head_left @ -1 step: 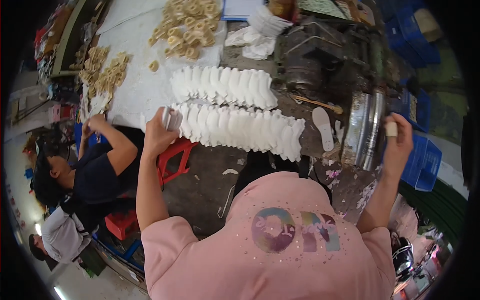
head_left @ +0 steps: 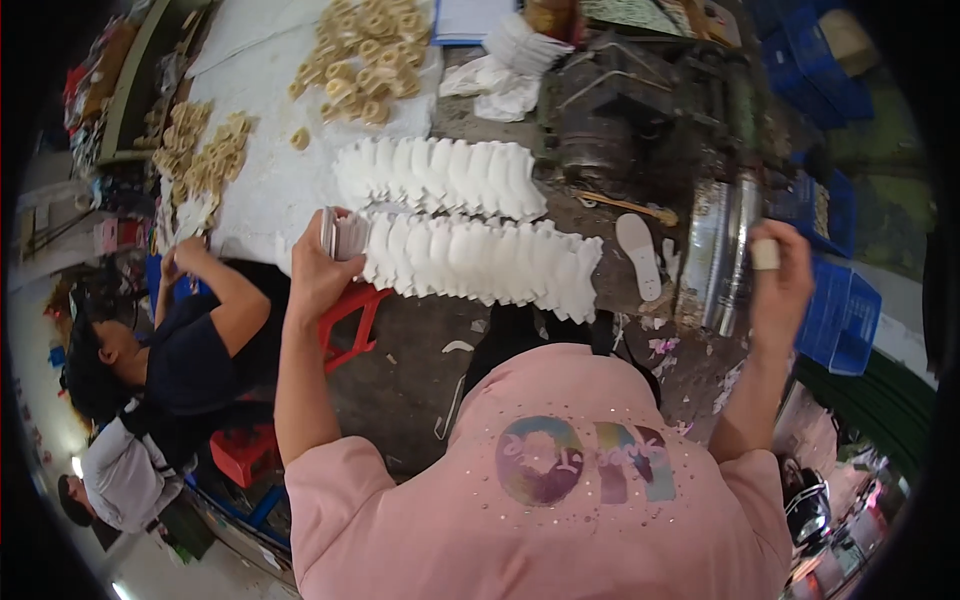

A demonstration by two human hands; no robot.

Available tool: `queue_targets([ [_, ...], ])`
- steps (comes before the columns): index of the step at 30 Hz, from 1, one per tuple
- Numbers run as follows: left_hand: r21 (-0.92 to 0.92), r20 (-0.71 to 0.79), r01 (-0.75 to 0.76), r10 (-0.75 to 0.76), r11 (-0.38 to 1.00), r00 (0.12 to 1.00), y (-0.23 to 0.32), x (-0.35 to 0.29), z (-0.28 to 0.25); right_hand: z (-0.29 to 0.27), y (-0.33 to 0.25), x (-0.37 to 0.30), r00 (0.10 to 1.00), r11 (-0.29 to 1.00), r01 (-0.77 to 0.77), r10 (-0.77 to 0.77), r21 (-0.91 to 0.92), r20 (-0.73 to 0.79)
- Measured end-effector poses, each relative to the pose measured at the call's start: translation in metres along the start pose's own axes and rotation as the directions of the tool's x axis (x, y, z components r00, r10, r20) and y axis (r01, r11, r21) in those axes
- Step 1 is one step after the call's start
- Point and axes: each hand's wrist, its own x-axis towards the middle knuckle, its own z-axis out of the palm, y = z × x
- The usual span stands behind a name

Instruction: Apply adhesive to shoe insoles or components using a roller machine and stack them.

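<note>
My left hand (head_left: pixel 322 265) is closed around a small stack of white insoles (head_left: pixel 345 235), which it holds upright by its edges. This stack stands at the left end of a near row of overlapping white insoles (head_left: pixel 480 258). Behind that lies a second similar row (head_left: pixel 440 175). My right hand (head_left: pixel 782 285) is at the right, beside shiny metal rollers (head_left: pixel 738 245). Its fingers are curled, a tan cover (head_left: pixel 765 254) wraps one digit, and slight blur hides whether anything is in its grip. A single white insole (head_left: pixel 640 257) lies flat left of the rollers.
Tan ring-like pieces (head_left: pixel 370 70) are heaped on the white-covered table (head_left: pixel 270 120). A dark machine (head_left: pixel 620 120) stands at the back right, with blue crates (head_left: pixel 840 315) beyond my right hand. A co-worker (head_left: pixel 190 340) sits at the left; a red stool (head_left: pixel 350 325) is nearer.
My right hand has shifted slightly left toward the rollers, its fingers more curled. My left hand still grips the stack of insoles. The whole view has shifted a little.
</note>
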Motion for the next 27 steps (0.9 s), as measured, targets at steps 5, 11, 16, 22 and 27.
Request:
queue_targets([
  [5, -0.835, 0.137, 0.027, 0.160, 0.550, 0.978, 0.124, -0.016, 0.079, 0.072, -0.032, -0.020, 0.907, 0.964, 0.180, -0.241, 0.197, 0.346],
  [11, -0.978, 0.129, 0.080, 0.259, 0.192, 0.957, 0.199, -0.040, 0.148, 0.086, -0.032, -0.036, 0.958, 0.933, 0.277, -0.286, 0.231, 0.010],
  [16, -0.944, 0.072, 0.001, 0.204, 0.329, 0.976, 0.211, -0.042, 0.169, 0.050, -0.019, -0.028, 0.968, 0.958, 0.247, -0.249, 0.148, -0.001],
  [22, -0.539, 0.162, -0.142, 0.267, 0.830, 0.950, 0.204, -0.029, 0.176, -0.066, 0.026, 0.021, 0.980, 0.908, 0.109, -0.031, -0.404, 0.195],
  [27, -0.361, 0.347, -0.451, 0.567, 0.816, 0.747, 0.221, -0.031, 0.190, -0.068, 0.060, 0.019, 0.884, 0.911, -0.032, 0.218, -0.410, 0.414],
])
